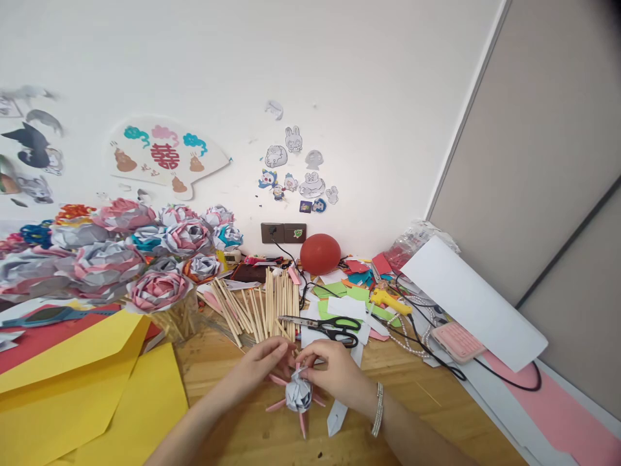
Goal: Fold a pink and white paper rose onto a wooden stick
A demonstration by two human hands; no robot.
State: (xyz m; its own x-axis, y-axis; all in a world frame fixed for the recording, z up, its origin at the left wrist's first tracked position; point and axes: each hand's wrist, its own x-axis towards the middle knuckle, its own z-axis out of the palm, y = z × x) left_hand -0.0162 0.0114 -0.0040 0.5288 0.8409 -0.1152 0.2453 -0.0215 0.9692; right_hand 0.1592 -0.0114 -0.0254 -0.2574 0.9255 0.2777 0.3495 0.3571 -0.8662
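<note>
A small paper flower (298, 394) with a white and grey folded centre rests near the table's front, pink paper strips sticking out around it. My right hand (334, 370) pinches the flower's upper edge between thumb and fingers. Curled close to the far side of the flower, my left hand (268, 357) has its fingertips by a pink strip; what they grip is partly hidden. Beside my right hand lies a white paper strip (338, 414) with a pointed end. Black-handled scissors (334, 327) lie just beyond both hands.
Wooden sticks (276, 301) and coloured paper scraps (342, 291) cover the table's back. A yellow glue gun (391, 301) with a black cord lies right of them. Finished paper flowers (160, 289) crowd the left, behind yellow paper (140, 401). A red balloon (320, 253) sits by the wall.
</note>
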